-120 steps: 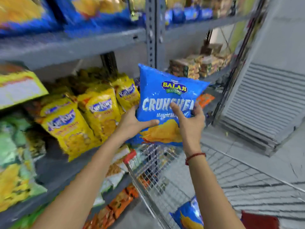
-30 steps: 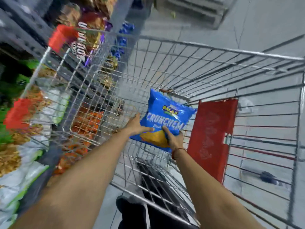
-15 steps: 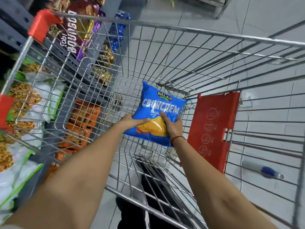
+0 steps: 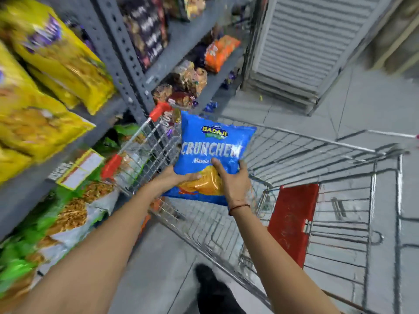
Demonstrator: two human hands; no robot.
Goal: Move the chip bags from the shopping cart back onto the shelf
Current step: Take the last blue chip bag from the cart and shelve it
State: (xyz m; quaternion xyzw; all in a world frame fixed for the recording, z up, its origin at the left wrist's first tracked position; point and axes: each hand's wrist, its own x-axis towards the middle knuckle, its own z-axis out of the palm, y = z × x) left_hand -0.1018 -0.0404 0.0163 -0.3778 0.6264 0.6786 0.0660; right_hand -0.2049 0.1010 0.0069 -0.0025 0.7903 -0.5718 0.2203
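A blue Crunchem chip bag [image 4: 210, 150] is held upright above the left front part of the wire shopping cart [image 4: 317, 155]. My left hand [image 4: 174, 176] grips its lower left edge and my right hand [image 4: 233, 177] grips its lower right, thumb across the front. The grey metal shelf [image 4: 127, 57] stands to the left, with blurred yellow snack bags [image 4: 56, 64] on its upper level. No other chip bag shows inside the cart basket.
A red child-seat flap [image 4: 292, 220] hangs in the cart near me. Green and white snack bags [image 4: 56, 218] fill the lower shelf at left. Orange packs [image 4: 221, 52] and dark packs sit further along. A slatted metal panel [image 4: 317, 41] leans at the far right. My dark shoe [image 4: 213, 288] is below.
Both hands have lifted the blue bag up out of the cart basket, and my view has swung left and up toward the shelf.
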